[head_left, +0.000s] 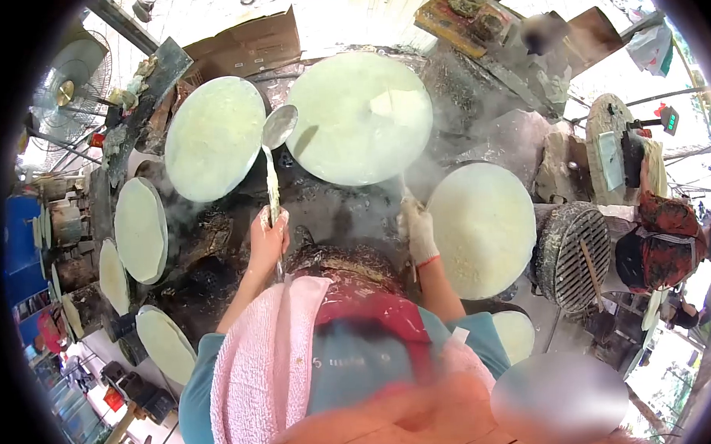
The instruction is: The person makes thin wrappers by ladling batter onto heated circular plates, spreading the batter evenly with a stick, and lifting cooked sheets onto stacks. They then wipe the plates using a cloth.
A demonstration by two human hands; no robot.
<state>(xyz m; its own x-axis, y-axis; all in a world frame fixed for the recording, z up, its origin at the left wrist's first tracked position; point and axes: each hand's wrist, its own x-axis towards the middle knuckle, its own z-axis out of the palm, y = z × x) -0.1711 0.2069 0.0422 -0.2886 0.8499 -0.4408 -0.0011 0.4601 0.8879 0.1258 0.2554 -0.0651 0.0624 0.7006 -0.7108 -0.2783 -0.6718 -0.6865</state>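
My left hand (269, 237) is bare and closed around the handle of a metal ladle (280, 126). The ladle's bowl hangs between two round pans (215, 139) coated with pale green batter. In the larger pan (352, 116) at the top centre, a lighter patch lies at the upper right. My right hand (418, 228) wears a whitish glove and is closed on a thin stick-like tool, its upper end near that pan's lower right edge. Another coated round pan (483, 230) is just right of my right hand.
More pale rounds (141, 229) stand at the left. A round slatted grate (572, 257) with a wooden stick is at the right. A cardboard box (244, 46) and a fan (69, 87) are at the upper left. Steam drifts at the upper right. Another person (661, 239) is at the far right.
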